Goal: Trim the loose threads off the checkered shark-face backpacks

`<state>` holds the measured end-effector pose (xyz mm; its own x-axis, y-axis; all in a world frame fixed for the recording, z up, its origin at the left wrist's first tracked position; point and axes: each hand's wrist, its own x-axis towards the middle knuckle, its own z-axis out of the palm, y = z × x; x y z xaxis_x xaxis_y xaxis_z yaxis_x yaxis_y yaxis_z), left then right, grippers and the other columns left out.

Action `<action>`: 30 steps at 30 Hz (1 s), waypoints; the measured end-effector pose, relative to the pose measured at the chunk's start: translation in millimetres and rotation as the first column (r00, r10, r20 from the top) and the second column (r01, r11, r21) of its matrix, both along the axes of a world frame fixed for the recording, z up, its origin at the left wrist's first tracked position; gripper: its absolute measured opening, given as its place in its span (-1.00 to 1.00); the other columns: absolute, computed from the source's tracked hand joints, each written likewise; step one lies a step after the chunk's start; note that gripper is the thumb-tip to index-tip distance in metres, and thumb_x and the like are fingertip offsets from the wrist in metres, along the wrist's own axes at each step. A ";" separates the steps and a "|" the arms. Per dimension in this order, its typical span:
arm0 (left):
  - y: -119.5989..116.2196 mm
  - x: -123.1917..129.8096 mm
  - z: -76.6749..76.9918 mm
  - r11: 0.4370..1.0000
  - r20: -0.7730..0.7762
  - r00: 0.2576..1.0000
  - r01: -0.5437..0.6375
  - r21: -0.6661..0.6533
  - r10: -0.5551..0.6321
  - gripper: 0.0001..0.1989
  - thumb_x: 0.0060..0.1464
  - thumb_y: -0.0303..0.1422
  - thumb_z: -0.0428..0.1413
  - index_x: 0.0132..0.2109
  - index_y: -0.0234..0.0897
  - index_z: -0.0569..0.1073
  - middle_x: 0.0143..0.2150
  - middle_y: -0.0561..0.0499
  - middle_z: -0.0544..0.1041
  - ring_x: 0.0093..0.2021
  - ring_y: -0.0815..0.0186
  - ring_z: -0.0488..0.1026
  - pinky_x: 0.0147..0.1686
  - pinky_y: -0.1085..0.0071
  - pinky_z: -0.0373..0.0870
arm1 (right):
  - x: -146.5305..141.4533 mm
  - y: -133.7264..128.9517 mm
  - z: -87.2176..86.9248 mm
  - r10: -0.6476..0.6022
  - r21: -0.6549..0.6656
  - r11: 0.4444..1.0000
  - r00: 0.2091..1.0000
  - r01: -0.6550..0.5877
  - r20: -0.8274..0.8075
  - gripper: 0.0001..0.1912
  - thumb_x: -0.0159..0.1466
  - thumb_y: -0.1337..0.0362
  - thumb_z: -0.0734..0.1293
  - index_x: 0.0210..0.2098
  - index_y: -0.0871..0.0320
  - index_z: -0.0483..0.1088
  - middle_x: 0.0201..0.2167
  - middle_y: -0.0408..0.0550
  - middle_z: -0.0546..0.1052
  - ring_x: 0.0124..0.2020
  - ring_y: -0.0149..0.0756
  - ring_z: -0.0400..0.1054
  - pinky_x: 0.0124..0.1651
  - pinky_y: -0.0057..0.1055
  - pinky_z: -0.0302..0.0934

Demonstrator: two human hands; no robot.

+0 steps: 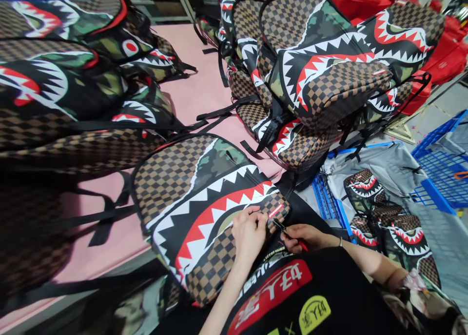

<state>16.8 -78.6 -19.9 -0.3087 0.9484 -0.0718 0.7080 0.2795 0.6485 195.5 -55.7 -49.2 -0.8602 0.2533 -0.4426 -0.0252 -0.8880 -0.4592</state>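
Observation:
A backpack (166,179) with brown-and-black checks, camouflage and a red-and-white shark mouth lies in front of me, its near end against my apron. My left hand (250,232) rests on its checked lower part, fingers curled and pinched together beside the small red label (276,210). What those fingers pinch, if anything, is too small to make out. My right hand (305,238) is closed around small scissors (280,224). Their dark blades point at the backpack's edge close to the label, and a bit of red handle shows under the fingers.
More shark-mouth backpacks are piled at the left (32,115) and at the far right (336,76) of the pink table (190,71). On my right stands a blue crate (323,198) with a grey liner and several backpacks inside. Red bags (365,1) lie behind. Loose black straps trail across the table.

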 end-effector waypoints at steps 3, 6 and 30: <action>-0.2 1.1 1.6 1.000 0.009 1.000 0.001 -0.018 0.000 -0.73 0.07 -0.25 -0.07 -0.48 -0.22 0.41 -0.08 -0.08 0.43 -0.07 0.05 0.27 -0.06 0.00 0.18 | -4.5 3.4 1.4 0.026 -0.049 0.998 0.999 -0.028 -0.027 -0.68 0.15 0.09 0.32 -0.37 0.22 0.23 -0.68 -0.33 0.04 -0.69 -0.58 -0.09 -0.58 -0.54 -0.27; -0.3 2.7 3.8 1.000 0.012 1.000 -0.007 -0.029 0.007 -0.70 0.09 -0.24 -0.09 -0.50 -0.23 0.39 -0.07 -0.10 0.42 -0.07 0.05 0.27 -0.05 0.02 0.18 | -7.1 4.9 3.4 0.038 -0.095 0.995 0.998 -0.043 -0.055 -0.73 0.20 0.11 0.28 -0.36 0.22 0.22 -0.67 -0.34 0.01 -0.71 -0.59 -0.13 -0.58 -0.55 -0.27; -11.4 1.3 4.0 0.949 0.261 0.963 -0.144 0.280 0.070 -0.78 0.09 -0.26 -0.03 -0.43 -0.25 0.36 -0.20 -0.05 0.42 -0.14 0.23 0.34 -0.08 0.23 0.25 | -0.5 11.7 -0.4 -0.172 0.362 0.921 0.984 0.146 0.039 -0.70 0.19 0.03 0.25 -0.34 0.17 0.26 -0.63 -0.30 0.10 -0.68 -0.55 -0.06 -0.60 -0.56 -0.13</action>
<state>18.1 -90.0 -15.9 -0.4178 0.9008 0.1184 0.4935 0.1156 0.8620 195.0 -44.0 -49.6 -0.7662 0.5361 -0.3543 -0.1097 -0.6524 -0.7499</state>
